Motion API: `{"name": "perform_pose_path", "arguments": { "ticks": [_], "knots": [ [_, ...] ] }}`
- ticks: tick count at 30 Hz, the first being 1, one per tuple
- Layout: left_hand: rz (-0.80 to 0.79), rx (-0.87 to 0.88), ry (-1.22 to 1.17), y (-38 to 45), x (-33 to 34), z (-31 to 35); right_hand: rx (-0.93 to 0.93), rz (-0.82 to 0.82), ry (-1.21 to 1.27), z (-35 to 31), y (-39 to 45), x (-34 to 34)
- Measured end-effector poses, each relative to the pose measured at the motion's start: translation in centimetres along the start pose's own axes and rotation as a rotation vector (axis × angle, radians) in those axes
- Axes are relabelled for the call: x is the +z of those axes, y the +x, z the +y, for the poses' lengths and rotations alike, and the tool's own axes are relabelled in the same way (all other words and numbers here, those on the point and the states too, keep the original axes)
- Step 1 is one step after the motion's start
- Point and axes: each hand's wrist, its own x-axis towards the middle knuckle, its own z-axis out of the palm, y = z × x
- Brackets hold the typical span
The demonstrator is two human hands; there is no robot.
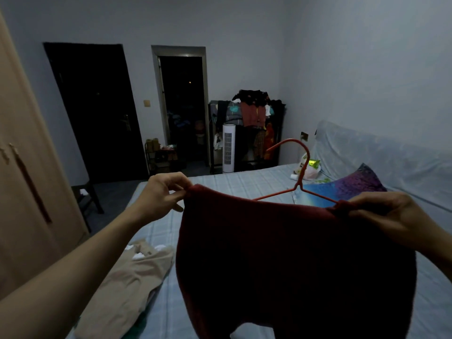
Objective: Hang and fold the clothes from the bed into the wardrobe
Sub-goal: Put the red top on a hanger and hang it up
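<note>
Dark red knit garment [293, 265] held up over the bed [220, 189]. Left hand [163, 194] pinches its left top corner; right hand [389, 214] grips the right corner together with the end of an orange hanger [299, 184]. Beige trousers [127, 285] lie on the checked sheet, lower left. Wardrobe [27, 179] stands left. White tower fan [229, 150] and loaded clothes rack [254, 113] beyond.

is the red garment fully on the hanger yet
Partly: the right hand pinches the red garment over one hanger arm; the other arm shows bare.
</note>
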Motion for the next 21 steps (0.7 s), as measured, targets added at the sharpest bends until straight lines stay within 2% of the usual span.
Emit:
{"name": "perform_pose_path", "arguments": {
  "ticks": [4,7,10,16,21],
  "knots": [
    [0.029,-0.023,0.028,0.7,2.2,0.5,0.026,-0.088,-0.029,0.0,-0.4,0.3],
    [-0.010,-0.028,-0.023,1.3,3.9,1.2,0.031,-0.084,-0.029,-0.1,-0.6,1.1],
    [-0.093,0.031,0.038,1.7,5.6,1.7,0.035,-0.037,-0.056,0.2,-0.8,1.9],
    [-0.090,0.117,0.087,1.9,8.2,3.5,0.042,0.045,-0.039,0.7,-1.0,5.8],
    [-0.050,0.144,0.039,1.8,8.5,4.5,0.056,0.224,-0.012,0.8,-0.9,8.4]
  ]
}}
